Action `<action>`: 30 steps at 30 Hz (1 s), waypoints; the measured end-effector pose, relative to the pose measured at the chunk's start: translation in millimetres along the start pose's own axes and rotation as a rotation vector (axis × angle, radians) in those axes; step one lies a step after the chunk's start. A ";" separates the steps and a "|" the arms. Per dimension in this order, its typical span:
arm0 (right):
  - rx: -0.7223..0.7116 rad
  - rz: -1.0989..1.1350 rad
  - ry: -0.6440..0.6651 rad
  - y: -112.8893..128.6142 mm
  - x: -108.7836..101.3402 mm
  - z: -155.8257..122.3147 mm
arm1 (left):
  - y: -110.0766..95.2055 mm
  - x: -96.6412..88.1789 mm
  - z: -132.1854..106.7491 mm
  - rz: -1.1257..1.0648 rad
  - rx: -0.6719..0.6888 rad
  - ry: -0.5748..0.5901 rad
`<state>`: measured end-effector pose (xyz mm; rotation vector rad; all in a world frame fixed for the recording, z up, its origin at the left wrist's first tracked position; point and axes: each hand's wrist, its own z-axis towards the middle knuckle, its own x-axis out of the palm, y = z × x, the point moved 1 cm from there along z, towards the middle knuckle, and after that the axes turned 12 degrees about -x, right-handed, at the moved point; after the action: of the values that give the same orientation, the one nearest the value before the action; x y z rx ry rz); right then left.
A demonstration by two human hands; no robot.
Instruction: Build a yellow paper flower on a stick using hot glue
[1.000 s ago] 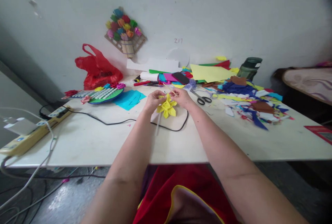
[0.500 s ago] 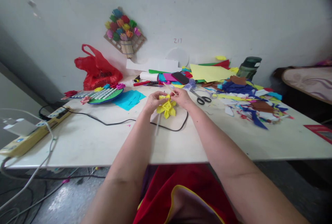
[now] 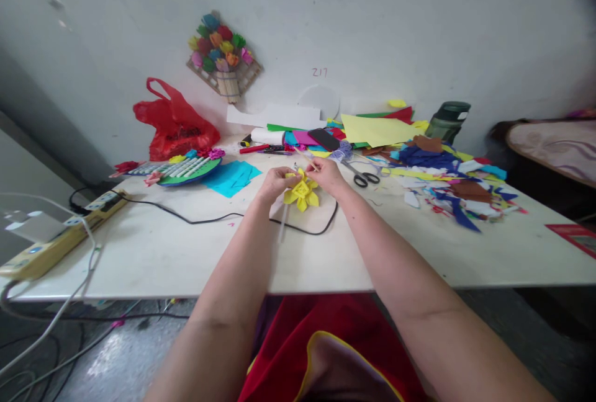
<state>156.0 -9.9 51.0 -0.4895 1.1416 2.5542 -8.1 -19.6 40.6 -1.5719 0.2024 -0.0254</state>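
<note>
Both my hands meet above the middle of the white table (image 3: 153, 253). Between them is a yellow folded paper flower (image 3: 301, 193). My left hand (image 3: 274, 182) pinches the flower's left side, and a white stick (image 3: 282, 225) hangs down from it towards me. My right hand (image 3: 328, 175) pinches the flower's upper right side, and a thin stick pokes out past its fingers towards the back. The fingers of both hands are closed on the flower.
Black scissors (image 3: 363, 175) lie just right of my right hand. Coloured paper scraps (image 3: 442, 178) cover the back right. A cyan sheet (image 3: 231, 177), a green plate of white sticks (image 3: 189, 169) and a red bag (image 3: 174, 123) sit left. A black cable (image 3: 200, 219) loops under my hands. A power strip (image 3: 56, 241) is at far left.
The yellow flower has turned a little between my fingers and sits slightly higher and more to the right. My hands have stayed in the same place.
</note>
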 end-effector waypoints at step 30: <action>0.052 -0.079 0.087 4.0 -0.9 -2.2 | 3.9 0.1 6.8 -0.075 0.087 -0.037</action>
<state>155.6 -14.3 52.6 -0.6254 1.1897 2.4512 -7.5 -12.9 36.6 -1.4914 0.1117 -0.0630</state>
